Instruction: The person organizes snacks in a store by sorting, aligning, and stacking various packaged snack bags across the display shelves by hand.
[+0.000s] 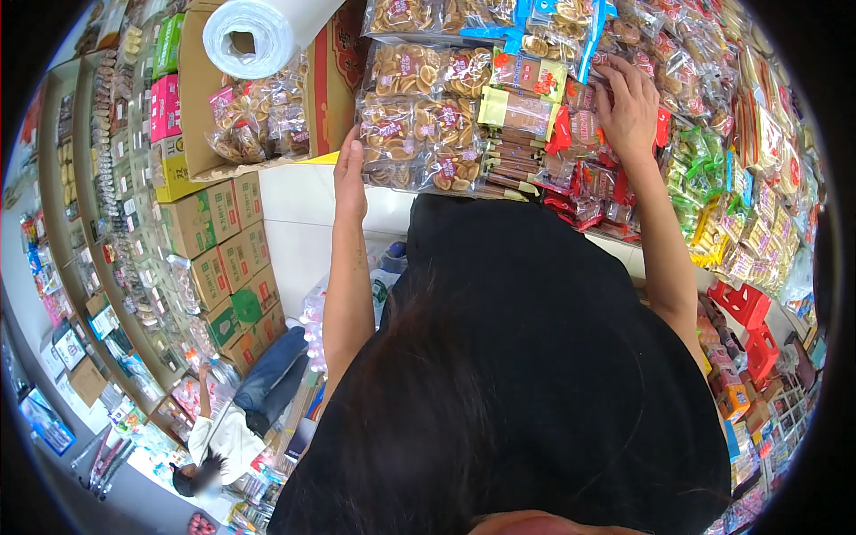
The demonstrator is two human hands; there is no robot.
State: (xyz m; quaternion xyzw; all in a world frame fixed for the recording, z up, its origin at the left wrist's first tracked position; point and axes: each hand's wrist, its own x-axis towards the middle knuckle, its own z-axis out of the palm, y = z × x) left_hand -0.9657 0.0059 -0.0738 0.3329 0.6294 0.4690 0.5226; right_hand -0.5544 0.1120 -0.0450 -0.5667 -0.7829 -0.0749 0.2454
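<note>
My left hand (351, 176) is upright at the left edge of several clear packs of round brown cookies (399, 129), next to the open carton. Its visible fingers point up and are stretched out; some are hidden from view. My right hand (630, 109) lies with bent, spread fingers on brown snack packs with red wrappers (583, 127). Left of it are yellow-edged packs (519, 112) and a blue-edged bag of cookies (559, 45). Below these stands a row of thin brown packs (513, 165).
A plastic bag roll (267, 36) lies across the open carton (294, 165), which holds snack bags. Stacked cartons (223, 272) and long goods shelves stand left. A person in a white top (234, 446) is at the lower left. Red plastic stools (747, 312) stand right, below green snack bags (700, 165).
</note>
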